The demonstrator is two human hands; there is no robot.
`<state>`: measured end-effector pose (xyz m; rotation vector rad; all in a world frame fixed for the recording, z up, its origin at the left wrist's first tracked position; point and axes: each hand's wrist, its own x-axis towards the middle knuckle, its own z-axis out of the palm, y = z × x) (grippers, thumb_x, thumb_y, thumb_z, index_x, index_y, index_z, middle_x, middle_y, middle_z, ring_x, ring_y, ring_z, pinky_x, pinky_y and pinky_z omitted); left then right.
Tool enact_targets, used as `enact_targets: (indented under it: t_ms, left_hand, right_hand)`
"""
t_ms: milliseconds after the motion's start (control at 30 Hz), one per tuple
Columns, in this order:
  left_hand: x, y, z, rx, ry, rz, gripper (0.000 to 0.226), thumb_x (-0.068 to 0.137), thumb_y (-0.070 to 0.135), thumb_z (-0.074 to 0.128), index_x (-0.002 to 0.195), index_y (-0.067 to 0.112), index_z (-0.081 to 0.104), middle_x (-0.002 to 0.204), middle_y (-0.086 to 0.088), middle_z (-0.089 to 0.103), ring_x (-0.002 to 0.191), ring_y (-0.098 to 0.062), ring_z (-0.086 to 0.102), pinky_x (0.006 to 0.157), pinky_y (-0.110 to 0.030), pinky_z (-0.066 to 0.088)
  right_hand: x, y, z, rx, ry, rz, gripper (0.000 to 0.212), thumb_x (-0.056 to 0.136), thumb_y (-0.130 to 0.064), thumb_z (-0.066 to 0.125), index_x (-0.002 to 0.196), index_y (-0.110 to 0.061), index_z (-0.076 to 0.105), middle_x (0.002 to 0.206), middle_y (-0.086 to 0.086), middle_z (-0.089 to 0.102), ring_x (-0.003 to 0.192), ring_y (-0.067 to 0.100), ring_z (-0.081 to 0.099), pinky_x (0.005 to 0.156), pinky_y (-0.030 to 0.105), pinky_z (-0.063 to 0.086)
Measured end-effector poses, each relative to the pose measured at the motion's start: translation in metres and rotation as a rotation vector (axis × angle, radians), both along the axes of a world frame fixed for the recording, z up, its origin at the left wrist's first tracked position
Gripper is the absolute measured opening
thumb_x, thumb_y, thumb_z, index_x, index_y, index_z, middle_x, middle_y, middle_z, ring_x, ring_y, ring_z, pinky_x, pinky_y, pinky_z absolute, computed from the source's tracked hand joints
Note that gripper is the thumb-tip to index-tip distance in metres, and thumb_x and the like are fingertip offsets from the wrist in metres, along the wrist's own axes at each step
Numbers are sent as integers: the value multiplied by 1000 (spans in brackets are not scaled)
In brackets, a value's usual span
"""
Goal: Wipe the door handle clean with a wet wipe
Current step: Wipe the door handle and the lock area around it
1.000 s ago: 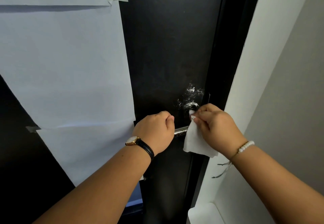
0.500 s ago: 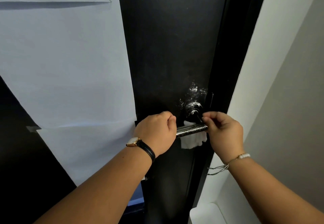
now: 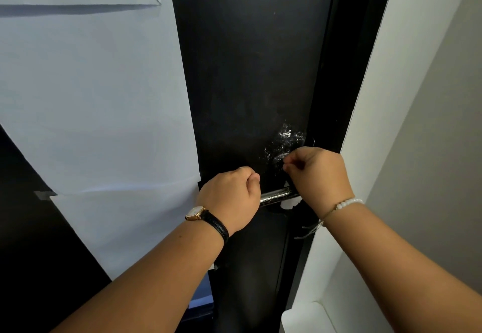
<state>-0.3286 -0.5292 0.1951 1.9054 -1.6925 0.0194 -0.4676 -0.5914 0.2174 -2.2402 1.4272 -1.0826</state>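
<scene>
the left hand [image 3: 230, 199] grips the door handle [image 3: 275, 196] while the right hand [image 3: 319, 179] clutches the wet wipe [image 3: 288, 204] at its base.

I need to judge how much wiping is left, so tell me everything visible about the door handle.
The door handle is a shiny, speckled metal lever lying roughly level on the black door. The left hand grips its free end; the right hand covers the pivot end. A scrap of white wipe shows beneath it.
</scene>
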Motion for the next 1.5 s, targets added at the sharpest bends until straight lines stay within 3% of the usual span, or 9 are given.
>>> enact_targets:
  t_ms: [133, 300, 533, 833, 1000, 1133, 1300, 1400, 1500]
  left_hand:
    - [0, 0, 0, -8, -7, 3, 30, 94, 32, 33, 104, 25, 61, 83, 3, 68, 68, -12, 52, 49, -19, 35]
    - [0, 0, 0, -10, -6, -1, 32, 94, 33, 33, 99, 23, 62, 76, 2, 68, 65, -13, 55, 48, -20, 36]
    - [0, 0, 0, -7, 9, -8, 30, 93, 34, 34, 101, 24, 61, 76, 3, 67, 65, -13, 56, 51, -23, 41]
    - [-1, 1, 0, -20, 15, -7, 30, 93, 35, 35, 100, 24, 61, 74, 3, 66, 66, -15, 59, 53, -26, 45]
    - [0, 1, 0, -14, 23, -7, 30, 93, 34, 34, 99, 23, 62, 73, 2, 67, 65, -16, 58, 54, -28, 46]
    - [0, 1, 0, -22, 22, -7, 31, 93, 33, 34, 99, 22, 62, 74, 2, 67, 65, -15, 58, 53, -27, 44]
    - [0, 0, 0, -23, 33, -6, 31, 93, 32, 34, 100, 23, 62, 79, 0, 69, 72, -18, 60, 61, -32, 52]
    - [0, 0, -2, -30, 25, 4, 30, 93, 33, 34, 100, 24, 62, 85, 1, 69, 74, -16, 59, 60, -29, 49]
    - [-1, 0, -3, -34, 20, 6, 31, 93, 33, 34, 101, 25, 62, 86, 2, 69, 74, -16, 59, 59, -28, 48]
  right_hand:
    - [-5, -1, -7, -169, -30, 72, 12, 77, -7, 67, 83, -17, 71, 85, 5, 71, 75, 18, 65, 71, 21, 52]
    - [-13, -5, -11, 186, -447, 155, 23, 69, -5, 77, 80, -19, 62, 77, 0, 66, 63, -1, 64, 63, 5, 49]
    - [-2, -7, -5, -24, -10, 10, 9, 77, -18, 69, 82, -13, 74, 94, 0, 52, 88, 10, 50, 74, 15, 33]
    - [9, -4, -12, -311, 353, 91, 17, 77, -8, 56, 75, -7, 73, 85, 10, 65, 83, 28, 62, 61, 27, 47]
    - [-12, -9, -6, 55, -63, 87, 9, 78, -16, 67, 82, -18, 75, 74, -8, 63, 70, 5, 58, 59, 0, 38]
    - [-14, -7, -10, 265, -388, 70, 8, 71, -26, 76, 71, -19, 74, 70, -3, 70, 70, 10, 64, 66, 19, 47]
    - [-8, -2, -18, 601, -883, 65, 9, 75, -11, 71, 66, -9, 70, 71, 13, 67, 70, 28, 64, 76, 45, 55]
    - [-6, -2, -23, 885, -1177, 95, 8, 81, -11, 65, 75, -5, 66, 72, 11, 64, 66, 24, 64, 59, 32, 58]
    - [-7, -6, -23, 994, -1206, 114, 11, 80, -10, 64, 85, -1, 67, 80, 14, 67, 70, 25, 67, 56, 29, 60]
